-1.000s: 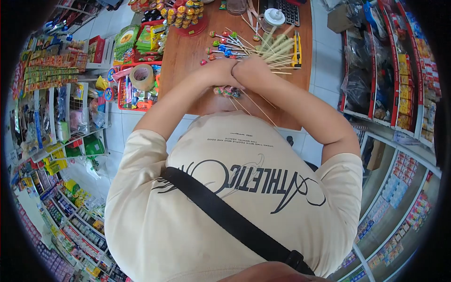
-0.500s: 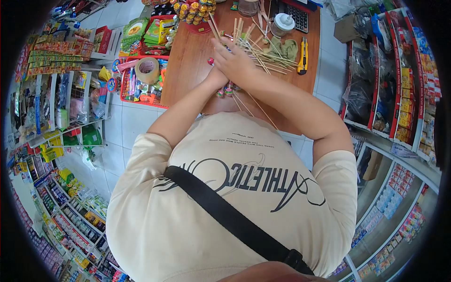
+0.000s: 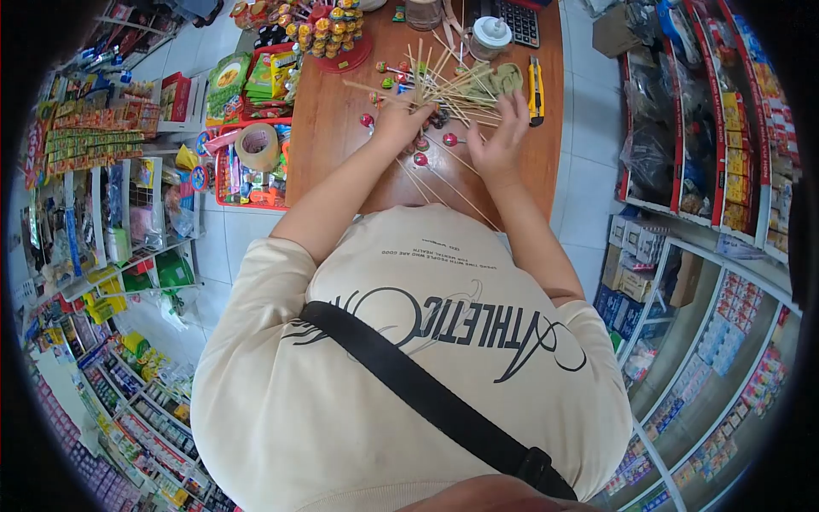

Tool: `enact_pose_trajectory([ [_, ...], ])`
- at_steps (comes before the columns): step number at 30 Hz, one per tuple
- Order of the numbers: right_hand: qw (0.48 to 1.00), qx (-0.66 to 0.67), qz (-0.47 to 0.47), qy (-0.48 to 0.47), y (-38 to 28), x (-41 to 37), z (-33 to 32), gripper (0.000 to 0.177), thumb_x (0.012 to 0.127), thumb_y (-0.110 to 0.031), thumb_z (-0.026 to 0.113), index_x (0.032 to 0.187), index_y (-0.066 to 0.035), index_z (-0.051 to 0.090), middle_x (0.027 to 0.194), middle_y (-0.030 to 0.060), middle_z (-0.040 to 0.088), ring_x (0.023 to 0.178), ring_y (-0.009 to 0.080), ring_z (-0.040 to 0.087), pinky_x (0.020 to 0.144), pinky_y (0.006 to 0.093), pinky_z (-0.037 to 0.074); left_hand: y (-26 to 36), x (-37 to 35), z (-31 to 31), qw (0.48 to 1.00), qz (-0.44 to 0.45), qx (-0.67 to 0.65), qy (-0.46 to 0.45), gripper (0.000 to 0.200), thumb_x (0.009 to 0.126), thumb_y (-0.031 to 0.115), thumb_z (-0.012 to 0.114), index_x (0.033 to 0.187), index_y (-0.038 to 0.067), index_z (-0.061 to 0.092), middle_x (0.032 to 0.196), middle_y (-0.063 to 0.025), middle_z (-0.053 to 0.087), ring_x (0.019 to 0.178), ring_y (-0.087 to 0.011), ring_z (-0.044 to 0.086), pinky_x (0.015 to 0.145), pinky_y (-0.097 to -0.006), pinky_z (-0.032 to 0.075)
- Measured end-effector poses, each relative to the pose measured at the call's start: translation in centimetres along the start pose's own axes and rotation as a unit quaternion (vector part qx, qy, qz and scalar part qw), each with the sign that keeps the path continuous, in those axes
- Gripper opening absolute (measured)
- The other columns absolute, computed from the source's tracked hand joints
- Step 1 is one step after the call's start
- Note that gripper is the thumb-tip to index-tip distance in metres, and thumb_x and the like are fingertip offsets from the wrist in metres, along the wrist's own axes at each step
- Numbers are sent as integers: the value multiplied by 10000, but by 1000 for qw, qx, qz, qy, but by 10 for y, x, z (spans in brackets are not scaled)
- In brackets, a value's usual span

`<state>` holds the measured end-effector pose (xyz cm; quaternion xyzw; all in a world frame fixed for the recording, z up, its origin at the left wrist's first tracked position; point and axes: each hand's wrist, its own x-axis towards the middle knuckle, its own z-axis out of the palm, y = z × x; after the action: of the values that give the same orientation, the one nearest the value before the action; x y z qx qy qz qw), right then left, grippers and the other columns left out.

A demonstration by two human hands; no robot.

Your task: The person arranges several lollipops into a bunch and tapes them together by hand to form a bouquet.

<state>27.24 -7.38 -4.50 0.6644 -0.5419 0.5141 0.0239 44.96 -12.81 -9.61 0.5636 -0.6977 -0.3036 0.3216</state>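
Observation:
My left hand [image 3: 399, 125] is closed round the lower part of a bundle of thin wooden sticks [image 3: 420, 75], whose tops fan out above it. Wrapped lollipops show below and beside its fingers, among them a red one [image 3: 421, 159] and another red one [image 3: 450, 139]. My right hand [image 3: 502, 141] is apart from the bundle, fingers spread and nothing visible in them. Its fingertips are near a crumpled green cloth [image 3: 507, 78] and the ends of more loose sticks [image 3: 469, 96]. How many sticks the left hand grips is hidden.
A yellow box cutter [image 3: 536, 91], a lidded jar [image 3: 490, 37] and a calculator [image 3: 518, 21] lie at the back right of the wooden table [image 3: 328, 154]. A lollipop stand [image 3: 341, 53] is at the back left. Beside the table, a red basket [image 3: 223, 183] holds a tape roll [image 3: 257, 147].
My hands were together over the sticks; the right has come away to the right and its fingers have spread. The left stays at the bundle, and more lollipops show on the table.

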Motion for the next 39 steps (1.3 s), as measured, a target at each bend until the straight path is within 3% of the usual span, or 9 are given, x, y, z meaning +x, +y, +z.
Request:
enact_pose_trajectory([
  [3, 902, 181, 291, -261, 26, -16, 18, 613, 681, -86, 701, 1231, -42, 434, 1184, 165, 438, 895, 244, 528, 776, 337, 473, 29, 5, -23, 994, 91, 59, -18, 285, 756, 211, 664, 993, 63, 608, 903, -151, 607, 935, -271, 571, 821, -361, 442],
  [6, 881, 162, 178, -406, 25, -11, 33, 746, 670, -153, 718, 1302, -4, 351, 1211, 234, 458, 1051, 347, 509, 919, 358, 412, 36, 14, -37, 990, 12, -98, -103, 421, 720, 182, 711, 1092, 58, 559, 957, -131, 610, 982, -234, 564, 833, -331, 449],
  [11, 931, 126, 64, -335, 18, 0, 58, 248, 732, -144, 647, 950, -29, 625, 931, 169, 606, 916, 308, 562, 777, 374, 459, 33, 18, -56, 978, 40, -114, -170, 633, 698, 65, 733, 1252, 33, 428, 1028, -79, 599, 969, -145, 562, 809, -280, 470],
  [17, 891, 146, 138, -408, 17, 12, 52, 235, 730, -140, 637, 944, -41, 642, 901, 174, 626, 859, 315, 596, 764, 371, 460, 27, 11, -74, 975, -29, -125, -181, 408, 732, 60, 694, 1112, 24, 550, 904, -98, 628, 803, -159, 620, 686, -278, 486],
  [20, 858, 207, 205, -424, 32, 10, 53, 227, 739, -139, 631, 940, -34, 641, 869, 171, 630, 805, 311, 608, 721, 369, 466, 35, 6, -87, 970, -64, -93, -215, 327, 759, 26, 662, 1076, 23, 579, 1005, -60, 610, 929, -137, 586, 742, -283, 484],
  [26, 833, 234, 252, -433, 33, 15, 51, 357, 712, -122, 648, 1054, -34, 605, 827, 142, 629, 756, 250, 613, 684, 342, 475, 26, -16, -82, 981, 75, -110, -144, 252, 766, 68, 666, 1009, 31, 612, 934, -103, 597, 861, -157, 604, 707, -283, 498],
  [32, 842, 283, 133, -439, 29, 16, 59, 453, 686, -156, 687, 1111, -44, 577, 946, 180, 590, 829, 249, 591, 705, 338, 473, 10, -34, -59, 972, -48, -208, -99, 705, 670, 130, 759, 1262, 17, 392, 1036, -146, 581, 990, -221, 570, 803, -331, 482],
  [35, 838, 238, 149, -469, 27, 19, 64, 421, 684, -176, 699, 1063, -24, 594, 924, 183, 599, 821, 246, 596, 697, 330, 475, -16, -25, -30, 983, -12, -136, -120, 810, 638, 182, 780, 1282, -12, 329, 1077, -175, 571, 1012, -265, 562, 834, -360, 461],
  [39, 813, 248, 219, -478, 36, 13, 80, 321, 703, -180, 699, 951, 8, 620, 827, 156, 629, 762, 221, 613, 674, 310, 479, -2, -7, -24, 985, -63, -54, -152, 664, 646, 238, 767, 1201, 27, 468, 1006, -165, 610, 941, -279, 593, 811, -347, 456],
])
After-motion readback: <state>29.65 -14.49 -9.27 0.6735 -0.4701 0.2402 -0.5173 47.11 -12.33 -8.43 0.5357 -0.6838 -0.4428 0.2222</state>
